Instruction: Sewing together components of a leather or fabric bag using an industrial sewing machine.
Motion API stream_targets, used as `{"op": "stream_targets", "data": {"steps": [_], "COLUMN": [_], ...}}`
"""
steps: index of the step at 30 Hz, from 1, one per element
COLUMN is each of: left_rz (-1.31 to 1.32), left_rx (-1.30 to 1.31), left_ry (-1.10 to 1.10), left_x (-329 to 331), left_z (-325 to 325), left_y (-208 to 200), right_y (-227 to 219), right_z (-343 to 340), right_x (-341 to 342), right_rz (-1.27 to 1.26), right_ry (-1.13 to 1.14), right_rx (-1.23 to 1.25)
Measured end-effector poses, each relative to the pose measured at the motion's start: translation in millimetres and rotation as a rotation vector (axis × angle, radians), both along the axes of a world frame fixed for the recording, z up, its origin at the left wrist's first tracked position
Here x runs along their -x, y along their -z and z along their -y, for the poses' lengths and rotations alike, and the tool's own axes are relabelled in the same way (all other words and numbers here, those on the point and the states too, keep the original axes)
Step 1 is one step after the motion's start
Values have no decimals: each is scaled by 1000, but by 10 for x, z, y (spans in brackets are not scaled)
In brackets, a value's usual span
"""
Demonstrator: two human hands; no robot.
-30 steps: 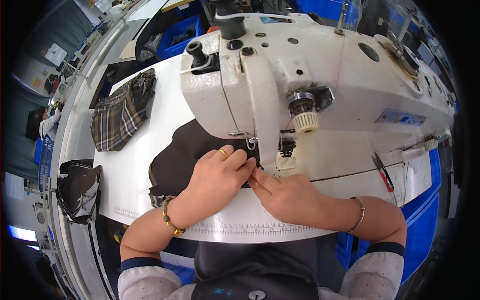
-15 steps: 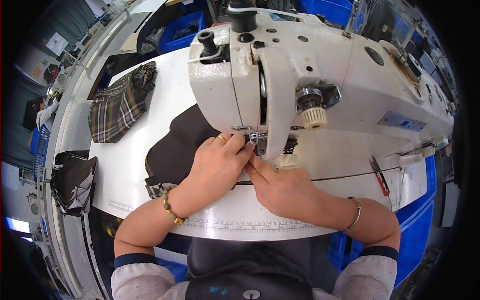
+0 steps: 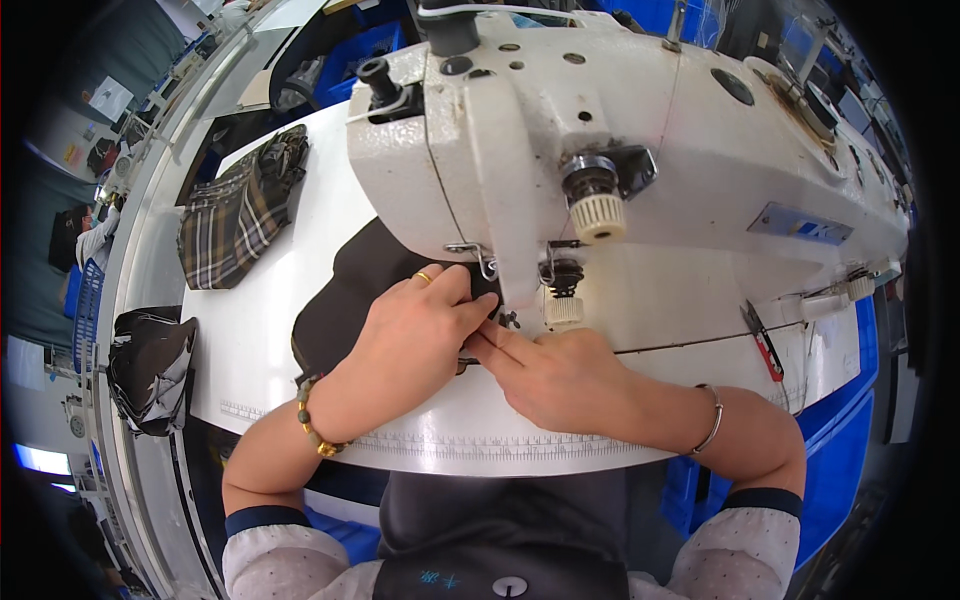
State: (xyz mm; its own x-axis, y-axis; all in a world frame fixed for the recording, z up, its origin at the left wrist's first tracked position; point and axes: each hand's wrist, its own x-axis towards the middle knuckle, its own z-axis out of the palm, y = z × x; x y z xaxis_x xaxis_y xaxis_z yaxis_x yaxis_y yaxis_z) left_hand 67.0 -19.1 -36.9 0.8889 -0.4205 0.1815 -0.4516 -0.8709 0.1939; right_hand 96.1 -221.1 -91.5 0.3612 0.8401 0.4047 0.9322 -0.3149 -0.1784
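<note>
Dark brown fabric (image 3: 345, 300) lies under the head of a white sewing machine (image 3: 600, 110). My left hand (image 3: 420, 325) rests on the fabric's right part, thumb and fingers pinched together on it close to the needle area. Touching it, my right hand (image 3: 545, 370) has its fingertips pressed together at the fabric's near edge, just in front of the presser foot (image 3: 508, 320). What lies right between the fingertips is mostly hidden; the fabric edge runs into them. The needle itself cannot be made out.
Folded plaid fabric (image 3: 240, 215) lies at the table's far left. A dark bundle with pale lining (image 3: 150, 370) sits beside the left edge. Red-handled thread snips (image 3: 764, 342) lie on the right. A ruler strip (image 3: 480, 450) follows the near edge. Blue bins (image 3: 825, 470) stand below right.
My view has shifted a little, so the machine head appears further left. Both hands still hold the fabric and sit slightly nearer to me, off the presser foot. The fabric has turned slightly.
</note>
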Motion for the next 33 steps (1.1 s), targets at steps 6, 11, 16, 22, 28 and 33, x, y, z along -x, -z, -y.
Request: {"op": "stream_targets", "data": {"steps": [6,11,16,22,28,33], "left_rz": [-60,-146,-120,4,-16,-254], "left_rx": [38,-6,25,120,-250,-237], "left_ry": [44,25,-14,-60,-33,10], "left_x": [-53,-32,-13,-63,165,297], "left_z": [98,108,135,148,177,53], "left_y": [-63,-13,56,167,-221,-247], "right_y": [-16,3,-12,-13,-53,14], "right_z": [31,60,90,82,108,27], "right_x": [52,52,64,32,28,-58], "right_rz": [-75,-115,-83,-41,-42,91], "right_ry": [-11,-48,-30,13,8,-55], "right_rx": [-24,12,32,43,20,-5]}}
